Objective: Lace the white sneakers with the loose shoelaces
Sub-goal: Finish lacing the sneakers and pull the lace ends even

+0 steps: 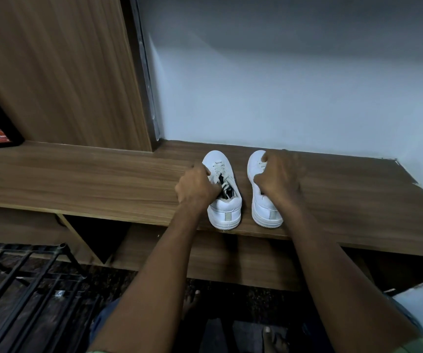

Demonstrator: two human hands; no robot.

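Note:
Two white sneakers stand side by side on a wooden shelf (103, 174), heels toward me. The left sneaker (224, 210) shows pale laces (219, 171) loosely crossed over its dark tongue. My left hand (196, 186) grips that shoe's left side at the collar, fingers curled over the edge. My right hand (279, 174) lies over the right sneaker (255, 169), thumb on its inner side and fingers curled across the top, hiding its lace area.
A pale wall rises right behind the shoes. A wooden cabinet panel (60, 72) stands at the left, and a black metal rack (27, 284) sits on the floor below. The shelf's front edge runs just under the heels.

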